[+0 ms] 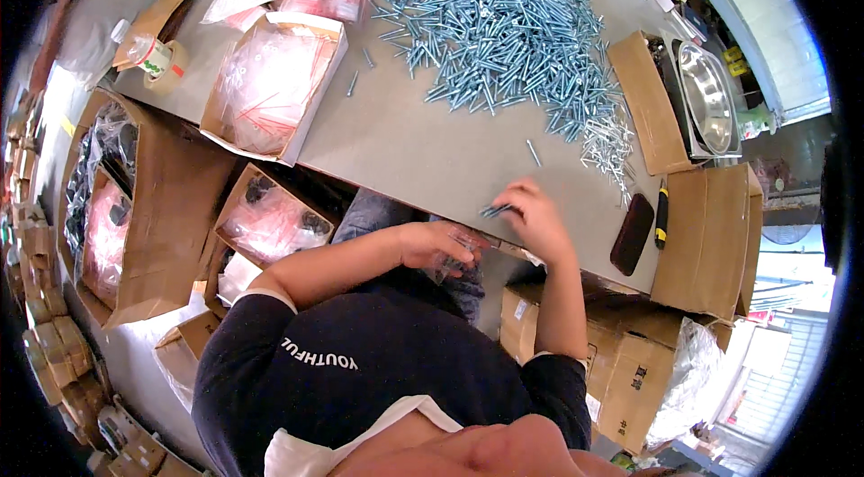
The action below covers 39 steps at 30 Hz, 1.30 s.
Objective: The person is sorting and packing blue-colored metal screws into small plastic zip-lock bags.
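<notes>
Just off the table's front edge, my left hand [435,245] is closed round a small clear plastic bag [447,268] with reddish print. To its right, over the edge of the table, my right hand [533,216] pinches several bluish metal screws [491,211]. Their tips point left toward the bag. Beyond my hands a large heap of the same screws [504,27] covers the far middle of the table. A smaller pile of short silvery screws [605,146] adjoins its right side. One loose screw [533,153] lies between the heap and my right hand.
At left, a shallow white carton [301,130] holds clear bags. Open boxes with red-printed bags [270,220] stand below the table's edge. A dark phone [633,236], a yellow-black cutter [662,216] and a cardboard box [706,243] line the right side; a metal bowl [706,99] sits behind.
</notes>
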Each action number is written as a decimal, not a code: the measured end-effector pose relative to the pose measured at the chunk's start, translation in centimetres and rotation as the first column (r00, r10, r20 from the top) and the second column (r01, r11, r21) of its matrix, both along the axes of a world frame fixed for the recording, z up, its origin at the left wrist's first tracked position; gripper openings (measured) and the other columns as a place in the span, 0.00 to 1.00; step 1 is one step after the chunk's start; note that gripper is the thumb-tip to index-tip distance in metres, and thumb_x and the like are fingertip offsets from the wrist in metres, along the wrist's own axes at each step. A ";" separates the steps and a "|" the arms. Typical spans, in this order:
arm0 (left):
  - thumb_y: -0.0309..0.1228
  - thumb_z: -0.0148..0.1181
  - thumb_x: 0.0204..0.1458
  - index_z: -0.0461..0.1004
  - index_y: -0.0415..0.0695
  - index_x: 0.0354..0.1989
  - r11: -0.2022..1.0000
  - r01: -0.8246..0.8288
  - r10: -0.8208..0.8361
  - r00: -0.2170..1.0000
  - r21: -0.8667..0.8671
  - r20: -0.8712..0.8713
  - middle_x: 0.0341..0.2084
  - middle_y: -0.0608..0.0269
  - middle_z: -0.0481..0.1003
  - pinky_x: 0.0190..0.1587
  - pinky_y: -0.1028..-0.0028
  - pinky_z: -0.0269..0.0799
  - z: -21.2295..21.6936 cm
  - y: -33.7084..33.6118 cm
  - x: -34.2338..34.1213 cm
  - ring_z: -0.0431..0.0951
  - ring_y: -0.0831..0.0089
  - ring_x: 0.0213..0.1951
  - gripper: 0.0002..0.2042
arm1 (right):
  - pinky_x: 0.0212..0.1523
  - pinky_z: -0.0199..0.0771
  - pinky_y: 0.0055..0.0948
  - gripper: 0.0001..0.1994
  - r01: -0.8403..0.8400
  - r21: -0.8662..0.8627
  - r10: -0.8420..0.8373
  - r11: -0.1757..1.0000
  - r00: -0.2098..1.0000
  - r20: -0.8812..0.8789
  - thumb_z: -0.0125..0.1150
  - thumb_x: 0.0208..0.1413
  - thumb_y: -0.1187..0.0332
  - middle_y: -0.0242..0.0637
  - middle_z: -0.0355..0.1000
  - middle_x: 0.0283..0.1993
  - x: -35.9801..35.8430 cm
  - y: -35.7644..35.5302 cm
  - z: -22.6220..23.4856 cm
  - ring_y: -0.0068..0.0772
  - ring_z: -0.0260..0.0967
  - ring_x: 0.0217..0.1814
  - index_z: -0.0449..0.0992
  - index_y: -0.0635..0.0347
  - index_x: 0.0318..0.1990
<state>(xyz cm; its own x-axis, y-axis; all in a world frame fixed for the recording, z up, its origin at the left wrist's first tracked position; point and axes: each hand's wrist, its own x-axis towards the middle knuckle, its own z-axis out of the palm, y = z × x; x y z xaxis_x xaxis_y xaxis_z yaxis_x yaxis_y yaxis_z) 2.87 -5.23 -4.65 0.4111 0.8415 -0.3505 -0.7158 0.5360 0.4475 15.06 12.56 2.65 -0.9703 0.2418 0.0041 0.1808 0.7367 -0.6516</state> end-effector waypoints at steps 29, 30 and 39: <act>0.24 0.67 0.41 0.61 0.36 0.55 0.959 0.082 0.009 0.947 0.270 -0.320 0.35 0.65 0.67 0.45 0.77 0.65 -0.2 -0.5 0.5 0.67 0.76 0.41 0.31 | 0.43 0.70 0.39 0.18 0.687 0.179 -0.650 0.705 0.726 -0.227 0.63 0.42 0.78 0.45 0.74 0.38 -5.8 6.2 -2.3 0.46 0.71 0.41 0.71 0.63 0.44; 0.24 0.67 0.41 0.61 0.36 0.55 0.958 0.076 0.016 0.949 0.278 -0.315 0.35 0.66 0.68 0.44 0.76 0.65 -0.3 -0.6 0.4 0.67 0.76 0.40 0.30 | 0.43 0.70 0.39 0.18 0.685 0.181 -0.648 0.706 0.728 -0.224 0.63 0.42 0.78 0.45 0.74 0.38 -5.2 5.8 -2.4 0.46 0.71 0.41 0.71 0.63 0.44; 0.28 0.69 0.40 0.62 0.38 0.55 0.960 0.072 0.002 0.964 0.270 -0.265 0.34 0.67 0.69 0.41 0.76 0.66 -1.3 -0.1 0.3 0.68 0.78 0.38 0.31 | 0.34 0.71 0.28 0.15 0.544 -0.074 -0.545 0.836 0.838 -0.001 0.65 0.40 0.78 0.38 0.73 0.29 -1.8 3.3 -1.5 0.31 0.69 0.28 0.75 0.62 0.40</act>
<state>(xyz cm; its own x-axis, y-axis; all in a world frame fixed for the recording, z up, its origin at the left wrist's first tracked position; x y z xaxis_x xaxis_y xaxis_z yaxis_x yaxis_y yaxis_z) 3.20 -5.31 -5.96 0.3676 0.9068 -0.2065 -0.5376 0.3884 0.7485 13.27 15.90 1.11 -0.6816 0.7316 -0.0127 0.5254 0.4772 -0.7044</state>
